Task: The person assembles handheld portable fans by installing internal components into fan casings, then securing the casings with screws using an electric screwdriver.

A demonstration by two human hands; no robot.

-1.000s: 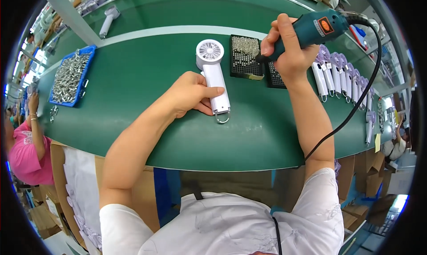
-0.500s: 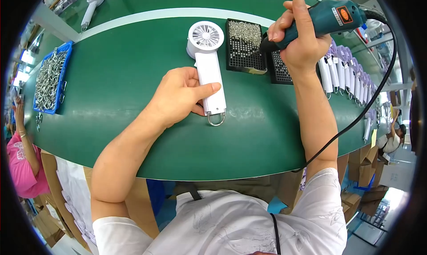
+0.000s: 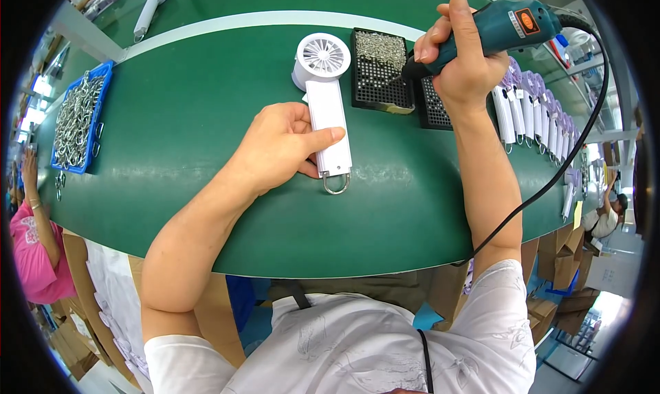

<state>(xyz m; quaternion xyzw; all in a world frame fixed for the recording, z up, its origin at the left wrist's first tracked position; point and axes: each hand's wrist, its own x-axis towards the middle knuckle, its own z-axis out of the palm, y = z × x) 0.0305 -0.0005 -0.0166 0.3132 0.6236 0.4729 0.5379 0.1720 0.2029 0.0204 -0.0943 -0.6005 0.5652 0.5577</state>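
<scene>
My left hand (image 3: pixel 285 146) grips a white handheld fan (image 3: pixel 330 119) by its handle, thumb across the front. The fan's round grille points away from me, and a metal loop (image 3: pixel 337 183) hangs from the handle's near end. In my right hand (image 3: pixel 467 64) is a teal electric screwdriver (image 3: pixel 502 29), held tilted, its black nose down to the left. That nose is over a black screw tray (image 3: pixel 379 84) with rows of holes and loose screws heaped at its far end. The bit's tip is too small to make out clearly.
A second black tray (image 3: pixel 434 108) lies partly behind my right hand. On the left stands a blue bin (image 3: pixel 100 105) of metal clips. Several white and purple fans (image 3: pixel 529 112) line the right side. The screwdriver's black cord (image 3: pixel 550 188) loops past my right forearm.
The fan appears very slightly further right in my left hand. My right hand with the screwdriver stays almost where it was, over the screw tray.
</scene>
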